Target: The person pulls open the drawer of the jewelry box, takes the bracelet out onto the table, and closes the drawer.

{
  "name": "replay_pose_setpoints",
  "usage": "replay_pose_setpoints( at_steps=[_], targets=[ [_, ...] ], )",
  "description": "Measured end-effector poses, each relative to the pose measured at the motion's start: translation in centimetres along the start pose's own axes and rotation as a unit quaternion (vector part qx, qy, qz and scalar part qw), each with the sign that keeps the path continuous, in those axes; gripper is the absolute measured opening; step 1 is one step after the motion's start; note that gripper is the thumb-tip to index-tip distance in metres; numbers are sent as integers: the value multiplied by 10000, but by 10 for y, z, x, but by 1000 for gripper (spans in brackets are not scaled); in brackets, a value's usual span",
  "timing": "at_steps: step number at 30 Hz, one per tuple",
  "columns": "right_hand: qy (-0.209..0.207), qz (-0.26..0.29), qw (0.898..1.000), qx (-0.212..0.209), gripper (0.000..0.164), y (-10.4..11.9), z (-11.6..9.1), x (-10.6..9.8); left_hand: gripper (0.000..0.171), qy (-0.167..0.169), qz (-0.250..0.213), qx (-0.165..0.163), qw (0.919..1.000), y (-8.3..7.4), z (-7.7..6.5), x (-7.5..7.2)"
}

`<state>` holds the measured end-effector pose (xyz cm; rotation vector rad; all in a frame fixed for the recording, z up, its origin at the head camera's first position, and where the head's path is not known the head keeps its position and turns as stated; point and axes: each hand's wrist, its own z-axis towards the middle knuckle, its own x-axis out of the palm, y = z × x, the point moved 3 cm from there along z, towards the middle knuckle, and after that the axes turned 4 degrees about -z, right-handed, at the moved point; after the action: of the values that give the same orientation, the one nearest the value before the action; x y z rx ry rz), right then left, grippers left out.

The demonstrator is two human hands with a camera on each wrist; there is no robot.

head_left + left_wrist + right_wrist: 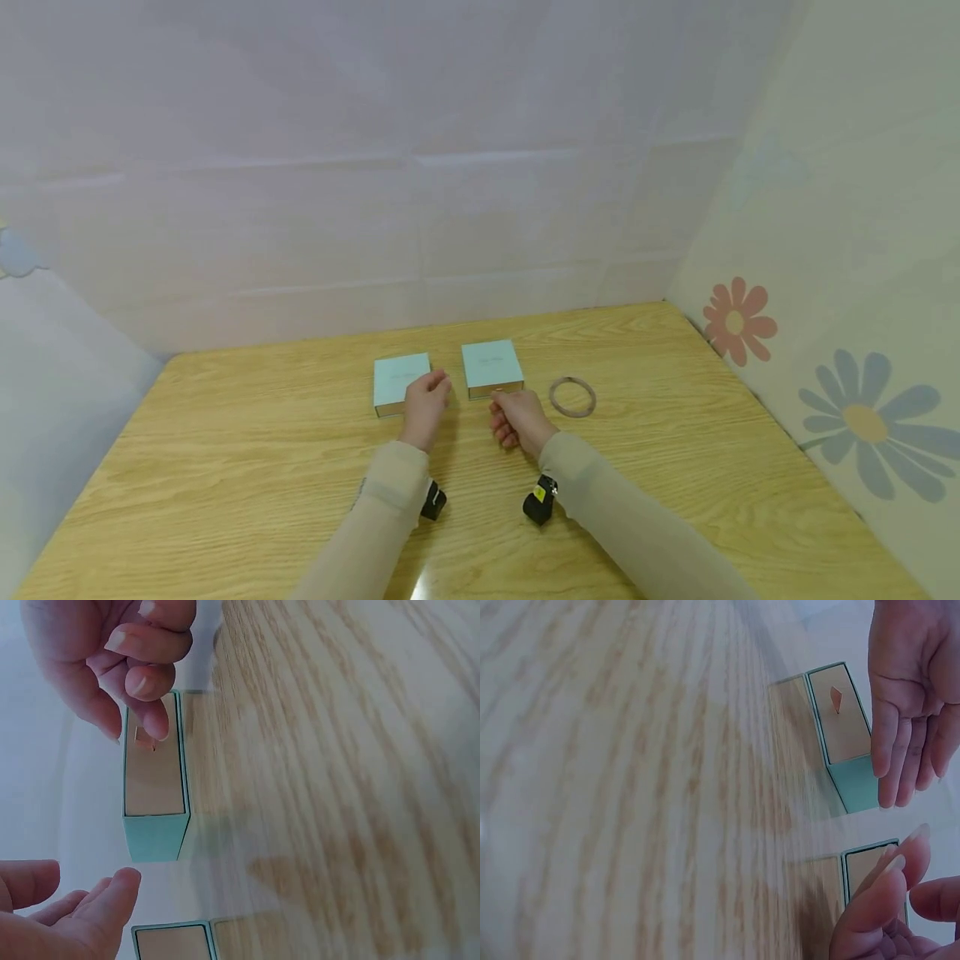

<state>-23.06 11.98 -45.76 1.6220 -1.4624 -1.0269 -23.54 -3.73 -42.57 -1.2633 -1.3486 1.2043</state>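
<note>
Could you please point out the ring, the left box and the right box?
Ring (574, 414), head view: its near edge.
Left box (394, 382), head view: its top face.
Right box (492, 365), head view: its top face.

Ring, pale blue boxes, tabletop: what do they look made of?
Pale blue boxes: probably rigid paperboard, matte; crisp square edges, even color, no glare on the lids.
Tabletop: wood or wood-print laminate, glossy; long grain streaks, bright glare spot low in the head view.
Ring: dull mauve-gray, maybe plastic; too small to tell.
</note>
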Motion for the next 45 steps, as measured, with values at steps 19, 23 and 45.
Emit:
replay_pose_setpoints(
  at_steps=[19, 23, 45],
  targets=[
    [-3, 136, 9999, -41, 27, -1, 5, -2, 40, 73, 656, 97, 9978, 8, 11, 16],
    [-51, 147, 9999, -24, 27, -1, 7, -3, 40, 83, 787, 125, 9968, 12, 14, 19],
    [-93, 264, 9996, -20, 26, -4, 13, -2, 42, -602, 384, 196, 9973, 23, 35, 37]
  ],
)
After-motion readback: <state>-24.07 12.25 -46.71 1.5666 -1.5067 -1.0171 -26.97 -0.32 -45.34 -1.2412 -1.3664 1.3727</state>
